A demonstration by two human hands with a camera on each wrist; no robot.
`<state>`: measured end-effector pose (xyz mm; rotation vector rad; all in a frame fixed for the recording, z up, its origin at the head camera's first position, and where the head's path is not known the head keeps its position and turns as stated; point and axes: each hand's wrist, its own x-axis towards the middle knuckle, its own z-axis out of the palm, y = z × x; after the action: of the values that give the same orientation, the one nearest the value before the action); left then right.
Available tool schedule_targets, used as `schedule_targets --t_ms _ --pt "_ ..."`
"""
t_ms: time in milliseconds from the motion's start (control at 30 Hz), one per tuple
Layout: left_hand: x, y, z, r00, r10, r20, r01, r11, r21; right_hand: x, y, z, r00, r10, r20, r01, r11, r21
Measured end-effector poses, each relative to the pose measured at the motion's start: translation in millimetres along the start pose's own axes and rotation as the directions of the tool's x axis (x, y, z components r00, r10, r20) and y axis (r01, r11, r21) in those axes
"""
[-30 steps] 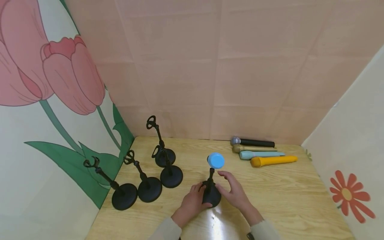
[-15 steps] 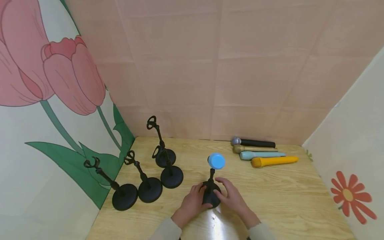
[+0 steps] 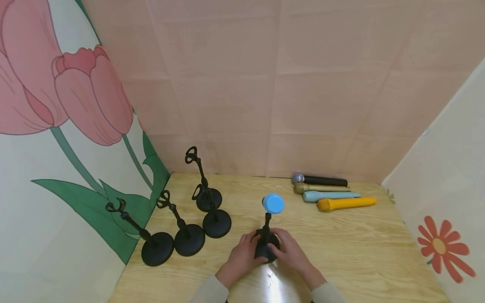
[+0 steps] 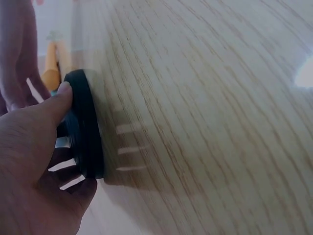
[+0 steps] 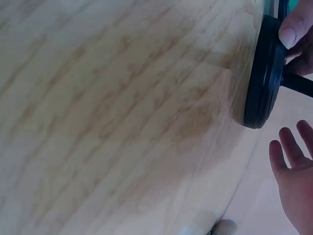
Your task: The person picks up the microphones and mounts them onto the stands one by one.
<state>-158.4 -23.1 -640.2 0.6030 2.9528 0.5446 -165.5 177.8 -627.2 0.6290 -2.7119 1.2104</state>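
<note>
In the head view a black microphone stand (image 3: pixel 267 233) stands before me, bearing a blue round-ended object (image 3: pixel 273 203) seen end-on, the rest of it hidden. My left hand (image 3: pixel 242 254) grips the left side of its round base; in the left wrist view the left thumb and fingers hold the rim of the base (image 4: pixel 85 125). My right hand (image 3: pixel 291 250) is at the right side, thumb over the base. Its fingers (image 5: pixel 288 147) are extended and apart from the base in the right wrist view; whether the thumb touches is unclear.
Several black stands with ring-like clips, such as the front one (image 3: pixel 157 248), stand at the left. At the back right lie a black microphone (image 3: pixel 325 180), a tan one (image 3: pixel 327 188), a light-blue one (image 3: pixel 333 195) and an orange one (image 3: pixel 346 203). A curtain backs the table.
My right hand has moved left, bringing its thumb over the base and its fingers nearer the pole. The left hand and the stand look almost unmoved.
</note>
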Motion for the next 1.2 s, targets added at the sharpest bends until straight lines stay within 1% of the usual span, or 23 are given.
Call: schedule_targets --t_ms 100,233,367,467,600,667,800,933,1067,1133,1200 --pt "-0.1 -1.7 -0.5 1.000 0.003 -0.007 -0.003 1.000 -0.029 0.2 -0.7 1.3 1.000 0.006 0.019 -0.006 1.000 -0.017" --pt "0.0 -3.7 -2.7 0.999 0.021 -0.024 -0.023 0.997 -0.067 -0.1 -1.5 2.2 0.999 0.019 0.030 -0.018 0.999 -0.041" --pt "-0.4 -5.2 -4.3 0.999 0.036 -0.028 -0.038 0.996 -0.077 -1.1 -2.7 3.5 0.998 0.029 0.052 -0.026 0.998 -0.054" --pt "-1.1 -5.7 -4.2 0.999 0.037 -0.029 -0.039 0.996 -0.082 -2.5 -1.7 6.5 0.998 0.008 0.067 -0.003 0.997 -0.079" --pt "-2.1 -6.6 -4.7 0.999 0.037 -0.028 -0.039 0.996 -0.085 -4.4 1.3 11.3 0.995 -0.019 0.093 0.032 0.990 -0.137" --pt "-2.8 -7.1 -5.4 0.999 0.043 -0.029 -0.045 0.996 -0.081 -5.8 2.3 13.0 0.994 -0.025 0.107 0.042 0.986 -0.158" --pt "-3.9 -7.4 -6.5 0.998 0.061 -0.030 -0.063 0.995 -0.077 -10.4 2.6 14.4 0.991 -0.011 0.135 0.037 0.981 -0.193" --pt "-4.1 -7.7 -8.9 0.998 0.069 -0.003 -0.069 0.994 -0.090 -13.5 2.9 15.3 0.988 0.006 0.157 0.031 0.973 -0.230" --pt "-3.2 -7.8 -12.0 0.997 0.074 0.030 -0.071 0.991 -0.113 -14.4 3.2 15.7 0.988 -0.007 0.153 0.044 0.971 -0.237" --pt "-2.4 -7.6 -13.2 0.996 0.082 0.033 -0.078 0.989 -0.123 -14.5 3.3 15.8 0.989 -0.016 0.149 0.052 0.970 -0.237" --pt "-1.4 -7.0 -14.9 0.995 0.101 0.014 -0.098 0.986 -0.134 -14.8 3.6 15.8 0.988 -0.020 0.150 0.055 0.971 -0.234"
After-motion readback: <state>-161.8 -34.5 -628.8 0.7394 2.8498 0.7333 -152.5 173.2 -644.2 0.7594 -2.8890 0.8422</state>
